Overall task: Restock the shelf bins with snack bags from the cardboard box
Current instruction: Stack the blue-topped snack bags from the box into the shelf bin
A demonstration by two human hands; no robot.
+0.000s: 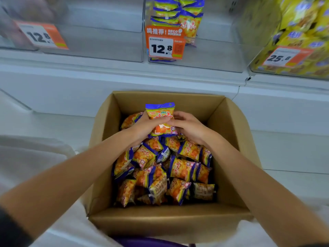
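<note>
Down at the near edge, the cardboard box [167, 221] sits open on the floor, and it's well stocked. Loose orange-and-purple snack bags [179, 168] are heaped across its bottom, lying every which way.

Both forearms reach in over the pile to the far half of the box. The left hand [147, 125] and the right hand [187, 125] are closed from either side around one upright snack bag [161, 111]. Its purple top edge pokes up above the fingers and its lower end sits just above the heap. There may be more bags bunched behind it in that grip, but I can't tell from here.

So this looks like the pick-up step: bag gathered and in hand, not yet clear of the box.

Beyond the box, up on the shelf, stands the clear middle bin [213, 56] with an orange 12.8 price tag [164, 45] on its front. A few matching bags [178, 13] are stacked at its left side, and the rest of it looks bare. That's my pick for the destination. The bin on the left [98, 43] is blurred, while the bin on the right [302, 24] is packed with yellow bags, a different product.

The next move calls for a lift up and forward, clearing the box's far wall and the bin's front lip. The bag then goes down beside the matching stack. The wrapper looks slick and puffy, so a firm two-handed hold matters.
</note>
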